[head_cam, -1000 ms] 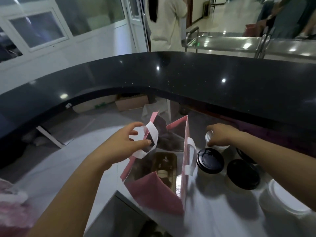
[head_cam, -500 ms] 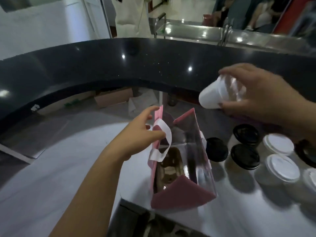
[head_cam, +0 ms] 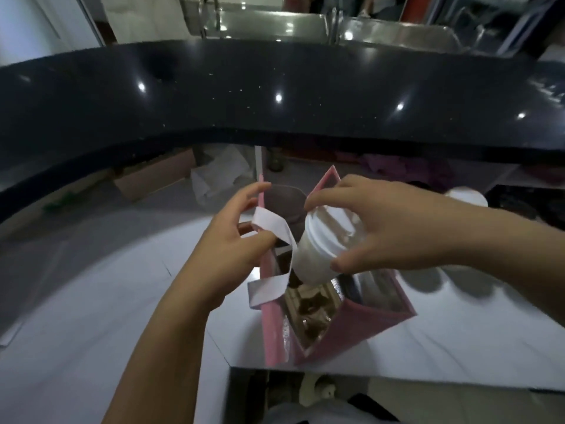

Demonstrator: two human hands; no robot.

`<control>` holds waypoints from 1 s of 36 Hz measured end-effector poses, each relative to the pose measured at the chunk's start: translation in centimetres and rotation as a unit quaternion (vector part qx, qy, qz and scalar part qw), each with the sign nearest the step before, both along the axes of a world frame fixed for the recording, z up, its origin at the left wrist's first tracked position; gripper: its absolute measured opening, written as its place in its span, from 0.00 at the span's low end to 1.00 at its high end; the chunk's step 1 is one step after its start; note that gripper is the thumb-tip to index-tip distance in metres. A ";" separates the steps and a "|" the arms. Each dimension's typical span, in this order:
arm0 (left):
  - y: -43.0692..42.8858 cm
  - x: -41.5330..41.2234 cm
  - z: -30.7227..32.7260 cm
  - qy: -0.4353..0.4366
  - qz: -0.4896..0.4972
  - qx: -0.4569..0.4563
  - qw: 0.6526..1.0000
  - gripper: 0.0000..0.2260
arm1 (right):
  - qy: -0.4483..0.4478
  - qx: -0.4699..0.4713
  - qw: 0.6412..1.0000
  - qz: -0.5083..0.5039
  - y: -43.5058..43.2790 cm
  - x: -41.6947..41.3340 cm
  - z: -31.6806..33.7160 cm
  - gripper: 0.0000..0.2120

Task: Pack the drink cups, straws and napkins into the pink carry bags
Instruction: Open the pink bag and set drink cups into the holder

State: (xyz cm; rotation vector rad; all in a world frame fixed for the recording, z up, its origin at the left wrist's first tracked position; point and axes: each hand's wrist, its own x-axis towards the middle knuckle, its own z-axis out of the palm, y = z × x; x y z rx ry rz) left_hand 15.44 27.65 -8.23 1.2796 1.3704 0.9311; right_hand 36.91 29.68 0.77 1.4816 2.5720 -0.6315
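Note:
A pink carry bag [head_cam: 360, 325] stands open on the white counter, with a brown cardboard cup tray [head_cam: 312, 304] inside it. My left hand [head_cam: 232, 249] holds the bag's left wall by its white handle strap [head_cam: 275, 228]. My right hand [head_cam: 388, 228] grips a white drink cup [head_cam: 318, 255] by its white lid. The cup hangs tilted over the bag's mouth, its base just inside. One more white-lidded cup [head_cam: 467, 197] peeks out behind my right wrist.
A raised curved black countertop [head_cam: 275, 96] runs across the back, with steel sinks [head_cam: 275, 19] beyond it. A cardboard box [head_cam: 153, 179] lies beneath the black top. The white counter's front edge drops off just below the bag, at a dark opening [head_cam: 367, 399].
My right hand has brought the white cup down from up at the right to the bag's mouth. My left hand keeps hold of the handle. The view has tilted downward.

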 end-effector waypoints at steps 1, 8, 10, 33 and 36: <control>0.0 -0.2 -0.1 -0.006 -0.004 -0.001 1.000 0.28 | -0.003 0.003 1.000 -0.002 0.2 -0.3 -0.6 0.37; 0.0 -1.6 -0.2 -0.004 -0.023 -0.003 1.000 0.26 | -0.056 0.042 0.997 0.028 1.6 -3.1 -5.7 0.34; 0.1 -2.0 -0.2 0.003 -0.027 -0.006 1.000 0.27 | -0.066 0.037 0.997 0.022 2.3 -3.6 -7.5 0.35; 0.1 -3.2 -0.2 -0.025 -0.030 -0.001 0.999 0.27 | -0.117 0.011 0.992 0.052 4.4 -4.4 -12.1 0.30; 0.2 -3.4 -0.4 -0.026 -0.034 -0.002 0.999 0.28 | -0.118 0.018 0.992 0.051 4.7 -4.5 -12.0 0.27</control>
